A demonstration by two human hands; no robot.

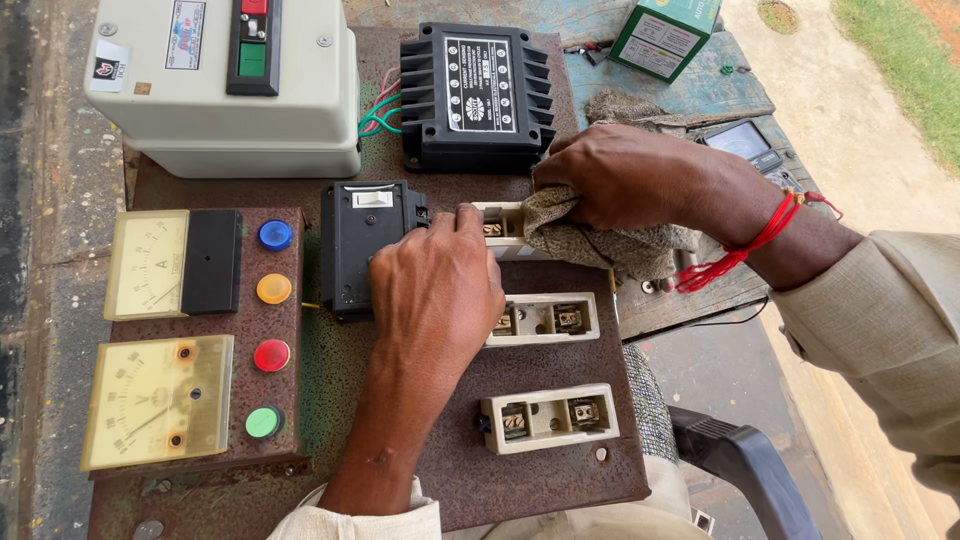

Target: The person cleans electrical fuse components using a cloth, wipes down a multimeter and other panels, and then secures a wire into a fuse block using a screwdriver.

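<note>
The left hand [435,285] lies palm-down on the rusty metal panel [540,480], its fingers together and curled, the fingertips pressed against the near end of the top fuse holder [503,228]; they grip nothing, only steady it. Just left of the knuckles sits a black switch block [360,250]. The right hand [620,175] has its fingers closed tight around a bunched grey cloth [600,240], which is pushed onto the far end of that same cream fuse holder. A red thread bracelet [750,245] circles the right wrist.

Under the left hand's fingers, toward the person, two more cream fuse holders lie in line: the middle fuse holder [545,320] just beside the thumb side, the lowest fuse holder [550,417] well below. Beyond the fingertips stands a black finned module [478,95], with a cream starter box [220,85] left of it. Far left of the left wrist are two analogue meters [158,400] and a column of coloured indicator lamps [272,322].
</note>
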